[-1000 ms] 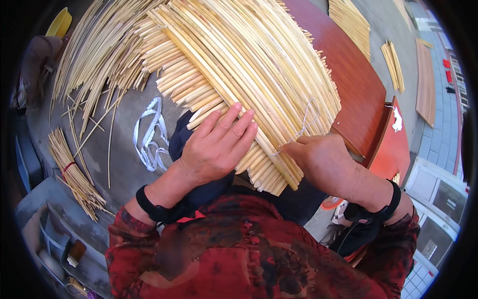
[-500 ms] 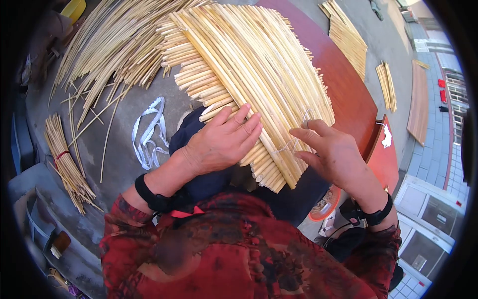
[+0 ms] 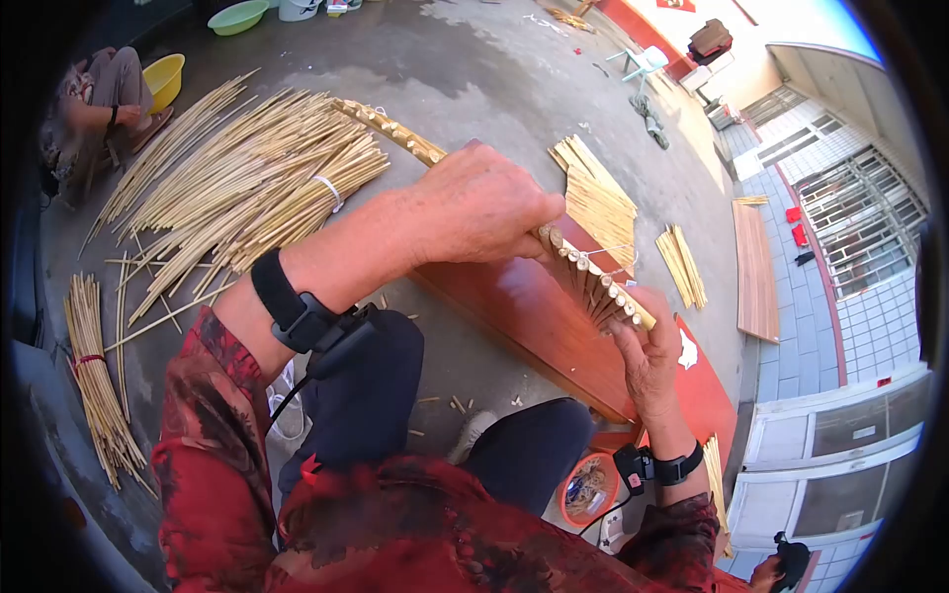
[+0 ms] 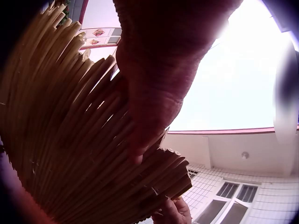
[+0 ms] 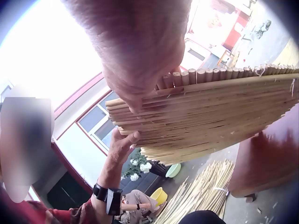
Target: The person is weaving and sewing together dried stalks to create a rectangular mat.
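Observation:
A mat of pale stalks [image 5: 224,109] tied side by side stands raised over the red table [image 3: 534,336], its cut ends [image 3: 593,275] facing up in the head view. My left hand [image 3: 484,206] grips its upper edge, fingers over the far side. At the near corner, my right hand [image 3: 650,364] pinches the mat between thumb and fingers. Seen from below in the left wrist view, the stalks [image 4: 70,121] spread out under my left thumb. Thin white string [image 3: 613,249] shows along the stalk ends. Much of the mat's face is hidden from the head view.
Loose stalks [image 3: 237,178] lie in a wide heap on the ground at left, near a red-tied bundle [image 3: 94,381]. A second mat [image 3: 598,203] and small bundle [image 3: 682,267] lie beyond the table. An orange basin [image 3: 590,491] stands by my knee. Another person [image 3: 99,124] sits far left.
The mat has been lifted and tipped up on edge. My left hand went from resting flat on it to gripping its edge; my right hand left the string and took the corner.

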`<state>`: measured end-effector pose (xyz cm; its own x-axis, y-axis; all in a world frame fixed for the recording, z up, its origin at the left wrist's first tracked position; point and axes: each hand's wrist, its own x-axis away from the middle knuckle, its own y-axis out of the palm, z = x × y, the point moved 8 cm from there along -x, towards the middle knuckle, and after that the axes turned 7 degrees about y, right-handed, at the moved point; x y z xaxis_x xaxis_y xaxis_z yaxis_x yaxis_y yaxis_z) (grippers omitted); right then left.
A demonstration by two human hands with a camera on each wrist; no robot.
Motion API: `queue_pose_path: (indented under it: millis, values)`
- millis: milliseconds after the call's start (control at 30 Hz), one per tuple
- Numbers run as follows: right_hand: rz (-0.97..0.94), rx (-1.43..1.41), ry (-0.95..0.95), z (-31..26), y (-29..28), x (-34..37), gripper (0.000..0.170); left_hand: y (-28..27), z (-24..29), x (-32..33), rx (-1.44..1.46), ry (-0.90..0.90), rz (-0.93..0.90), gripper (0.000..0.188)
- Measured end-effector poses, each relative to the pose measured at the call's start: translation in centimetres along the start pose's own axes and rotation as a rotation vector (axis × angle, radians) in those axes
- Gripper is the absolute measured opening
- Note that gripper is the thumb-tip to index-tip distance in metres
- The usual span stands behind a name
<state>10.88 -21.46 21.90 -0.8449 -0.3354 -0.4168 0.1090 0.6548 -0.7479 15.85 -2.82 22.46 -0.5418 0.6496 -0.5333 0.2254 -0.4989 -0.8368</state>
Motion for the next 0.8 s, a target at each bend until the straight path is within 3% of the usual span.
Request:
queue_pose_path:
  millis: [33, 67, 300, 500, 567, 600, 800]
  values:
    - [0.016, -0.197, 0.117, 0.8, -0.8, -0.5, 0.029, -1.4, 0.0, -0.8, 0.028, -0.020, 0.023, 0.031]
    - [0.057, -0.212, 0.138, 0.0, -1.9, -0.8, 0.026, -2.5, 0.2, -1.4, 0.041, -0.034, -0.003, 0.033]
    - [0.233, -0.476, 0.107, -3.4, -6.1, -0.4, 0.030, -7.5, 3.1, -4.2, 0.014, 0.086, 0.044, 0.038]
    - [0.269, -0.491, 0.134, -4.8, -6.4, 2.6, 0.028, -8.6, 5.6, -3.4, 0.046, 0.073, -0.045, 0.037]
    - [0.287, -0.561, 0.177, -5.2, -6.8, 3.5, 0.038, -9.1, 6.6, -3.4, 0.079, 0.106, -0.058, 0.039]
    - [0.296, -0.647, 0.191, -5.6, -6.7, 3.9, 0.027, -9.0, 7.0, -3.5, 0.077, 0.114, -0.064, 0.039]
    - [0.286, -0.716, 0.238, -3.1, -4.1, 5.5, 0.024, -5.5, 6.9, -2.4, 0.076, 0.031, -0.217, 0.041]
